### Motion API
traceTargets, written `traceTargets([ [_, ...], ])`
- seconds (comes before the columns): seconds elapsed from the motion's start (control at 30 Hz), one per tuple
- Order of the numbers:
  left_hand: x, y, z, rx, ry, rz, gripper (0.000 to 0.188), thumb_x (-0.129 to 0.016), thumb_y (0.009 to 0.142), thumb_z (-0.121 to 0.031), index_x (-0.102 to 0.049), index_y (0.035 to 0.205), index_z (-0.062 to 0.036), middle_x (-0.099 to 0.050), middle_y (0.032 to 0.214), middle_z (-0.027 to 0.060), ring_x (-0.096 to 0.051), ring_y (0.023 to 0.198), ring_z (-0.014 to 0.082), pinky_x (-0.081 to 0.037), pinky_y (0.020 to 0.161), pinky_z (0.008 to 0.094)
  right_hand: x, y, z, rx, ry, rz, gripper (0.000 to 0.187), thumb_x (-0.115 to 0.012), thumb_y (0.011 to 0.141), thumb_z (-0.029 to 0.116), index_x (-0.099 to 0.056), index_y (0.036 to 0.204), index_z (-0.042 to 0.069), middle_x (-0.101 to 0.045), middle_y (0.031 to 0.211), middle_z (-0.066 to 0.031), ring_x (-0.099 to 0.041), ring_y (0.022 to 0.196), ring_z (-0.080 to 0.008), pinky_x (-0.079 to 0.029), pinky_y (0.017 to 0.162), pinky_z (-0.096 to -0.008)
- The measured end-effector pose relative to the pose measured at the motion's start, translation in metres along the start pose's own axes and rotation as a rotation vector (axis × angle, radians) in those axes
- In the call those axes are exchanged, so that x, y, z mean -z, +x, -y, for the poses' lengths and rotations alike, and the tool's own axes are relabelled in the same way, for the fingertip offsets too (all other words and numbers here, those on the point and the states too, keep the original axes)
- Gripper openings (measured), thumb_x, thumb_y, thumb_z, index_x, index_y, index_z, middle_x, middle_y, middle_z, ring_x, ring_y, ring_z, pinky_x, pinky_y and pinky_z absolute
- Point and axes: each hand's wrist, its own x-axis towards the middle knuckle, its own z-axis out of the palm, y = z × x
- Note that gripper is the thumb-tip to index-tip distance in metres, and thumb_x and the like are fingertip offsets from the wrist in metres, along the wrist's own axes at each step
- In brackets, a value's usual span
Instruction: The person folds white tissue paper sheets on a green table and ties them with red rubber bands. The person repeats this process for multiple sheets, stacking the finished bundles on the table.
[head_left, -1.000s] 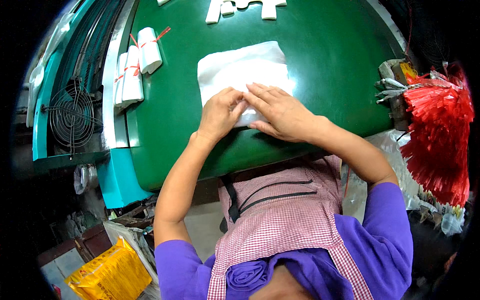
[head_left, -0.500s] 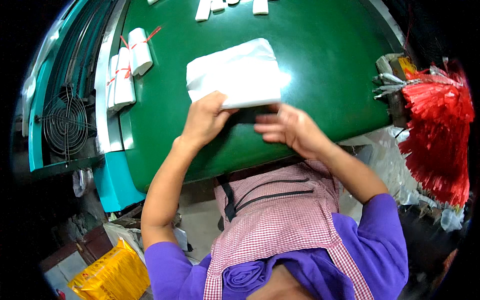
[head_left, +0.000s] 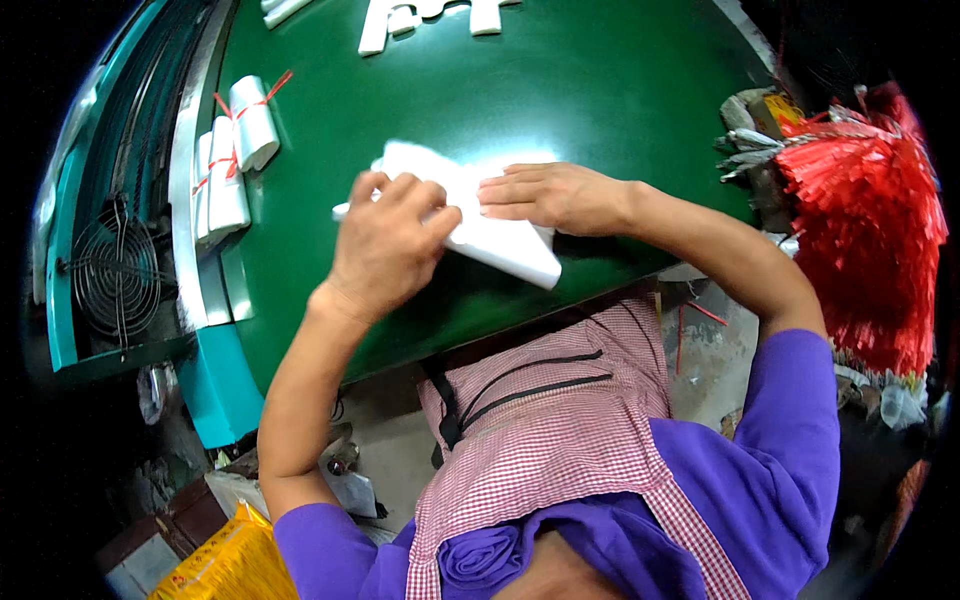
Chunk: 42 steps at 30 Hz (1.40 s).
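Observation:
A stack of thin white plastic bags (head_left: 505, 245) lies slantwise on the green tabletop (head_left: 640, 110), partly folded over. My left hand (head_left: 392, 235) has its fingers curled over the left part of the stack and grips it. With fingers stretched out and together, my right hand (head_left: 560, 197) lies flat against the upper right of the stack. Both hands hide part of the fold.
White rolls (head_left: 225, 175) tied with red strips lie along the table's left edge. White cut pieces (head_left: 430, 20) sit at the far side. A bunch of red plastic strips (head_left: 865, 240) hangs at the right. A yellow package (head_left: 225, 565) stands at lower left.
The stack has gone from lying spread and squarish to folded and slanted, nearer me. My left hand has moved onto its top; my right hand has come up from beside it to lie flat on it.

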Motion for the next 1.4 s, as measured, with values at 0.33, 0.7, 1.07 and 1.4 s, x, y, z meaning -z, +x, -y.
traceTargets([
  [0.33,-0.025,-0.034,-0.032,0.285,-0.338,0.232,0.036,-0.068,0.073,-0.007,-0.061,0.108,-0.0042,-0.056,0.128,0.0136,-0.047,0.124,0.038,-0.038,0.102,0.0497,0.026,-0.016,0.06,-0.483,0.551,0.057,0.051,-0.056,0.088,0.024,-0.047,0.129,-0.005,-0.046,0.134,-0.0257,-0.046,0.123,-0.0382,-0.033,0.107,-0.0458],
  [0.7,-0.025,-0.022,0.006,0.496,-0.171,0.235,0.028,-0.066,0.082,-0.017,-0.062,0.106,-0.0035,-0.062,0.106,0.0151,-0.059,0.093,0.0331,-0.048,0.081,0.0387,-0.007,0.006,0.028,-0.666,0.471,-0.392,0.025,-0.061,0.086,0.026,-0.063,0.094,0.003,-0.063,0.095,-0.0199,-0.061,0.088,-0.0375,-0.049,0.078,-0.0448],
  [1.07,-0.039,0.0,-0.022,0.447,-0.686,0.27,0.035,-0.07,0.078,-0.017,-0.058,0.106,0.0008,-0.056,0.095,0.0166,-0.055,0.092,0.0324,-0.044,0.081,0.0394,0.1,-0.19,-0.062,-0.831,0.373,-1.869,0.058,-0.062,0.088,0.013,-0.03,0.132,-0.006,-0.051,0.123,-0.0246,-0.055,0.111,-0.0309,-0.048,0.088,-0.0356],
  [1.4,-0.037,-0.069,-0.046,0.841,-1.667,-0.194,0.025,-0.064,0.088,-0.011,-0.055,0.107,0.0028,-0.064,0.098,0.0052,-0.061,0.086,0.0131,-0.05,0.08,0.029,0.04,-0.066,-0.04,-0.624,0.068,-0.696,0.02,-0.051,0.089,0.009,-0.063,0.105,0.006,-0.068,0.082,-0.0091,-0.065,0.066,-0.023,-0.051,0.06,-0.0359],
])
